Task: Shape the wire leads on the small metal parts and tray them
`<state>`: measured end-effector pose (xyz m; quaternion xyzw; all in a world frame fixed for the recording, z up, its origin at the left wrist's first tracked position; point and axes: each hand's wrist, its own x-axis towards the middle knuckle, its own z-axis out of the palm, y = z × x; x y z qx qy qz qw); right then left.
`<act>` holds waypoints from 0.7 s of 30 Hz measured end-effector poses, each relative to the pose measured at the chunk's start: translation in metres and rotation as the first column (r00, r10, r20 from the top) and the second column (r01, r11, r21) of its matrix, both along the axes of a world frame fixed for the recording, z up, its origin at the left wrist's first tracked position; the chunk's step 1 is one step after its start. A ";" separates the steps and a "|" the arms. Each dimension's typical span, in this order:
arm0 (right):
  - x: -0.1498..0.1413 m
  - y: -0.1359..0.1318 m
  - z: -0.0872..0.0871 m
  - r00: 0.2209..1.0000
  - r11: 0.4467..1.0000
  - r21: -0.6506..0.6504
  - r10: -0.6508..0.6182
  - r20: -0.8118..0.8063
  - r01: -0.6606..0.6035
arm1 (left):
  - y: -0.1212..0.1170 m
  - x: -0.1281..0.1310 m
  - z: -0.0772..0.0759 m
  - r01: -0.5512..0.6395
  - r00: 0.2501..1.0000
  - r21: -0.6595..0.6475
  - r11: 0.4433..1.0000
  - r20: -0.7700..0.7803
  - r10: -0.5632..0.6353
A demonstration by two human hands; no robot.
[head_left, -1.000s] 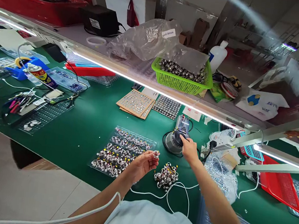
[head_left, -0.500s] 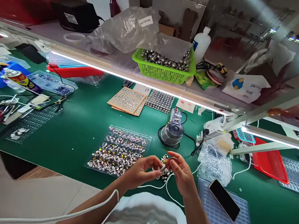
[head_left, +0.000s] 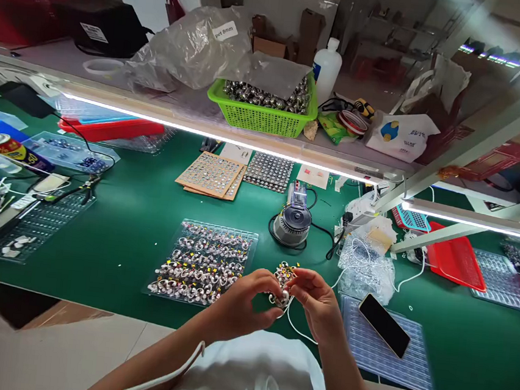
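A small white ring (head_left: 285, 296) is pinched between my two hands above the table's front edge; its fine detail is too small to make out. My left hand (head_left: 252, 297) curls in from the left, thumb and index finger at the ring. My right hand (head_left: 318, 305) reaches it from the other side with thumb and fingertips. Just beyond the fingers lies a loose heap of similar rings (head_left: 284, 272) with yellow bits, partly hidden by the hands. Left of my left hand, a clear tray (head_left: 251, 243) carries rows of white rings, several with yellow tags.
Beyond the heap stands a grey round device (head_left: 293, 224) with a black cable. A phone (head_left: 384, 325) rests on stacked clear trays (head_left: 413, 369) at right. Boards of small round pieces (head_left: 211, 174) lie farther back. Overhead, a shelf holds a green basket (head_left: 262, 120).
The view has shifted slightly, so the table's things sit a little farther left. Both hands stay together, and the ring between them has turned and now shows a rounder white part.
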<state>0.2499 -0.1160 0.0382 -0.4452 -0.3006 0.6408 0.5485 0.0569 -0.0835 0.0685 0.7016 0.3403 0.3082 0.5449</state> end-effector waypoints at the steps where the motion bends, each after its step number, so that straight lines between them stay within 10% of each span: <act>1: -0.003 0.000 0.000 0.999 0.999 -0.003 -0.033 -0.015 0.033 | -0.003 0.002 0.001 0.014 1.000 0.072 0.997 -0.023 -0.012; 7: -0.018 0.002 0.003 0.985 0.994 -0.060 -0.101 -0.137 0.093 | -0.015 0.012 -0.007 0.063 0.993 0.272 0.960 -0.117 -0.032; 17: -0.021 -0.004 0.009 0.966 0.975 -0.052 -0.219 -0.134 0.214 | -0.015 0.007 -0.017 -0.284 0.957 -0.061 0.957 0.050 0.287; 21: -0.029 -0.005 0.010 0.976 0.983 0.028 -0.175 -0.131 0.180 | -0.006 0.012 -0.013 -0.222 0.955 -0.176 0.959 0.159 0.250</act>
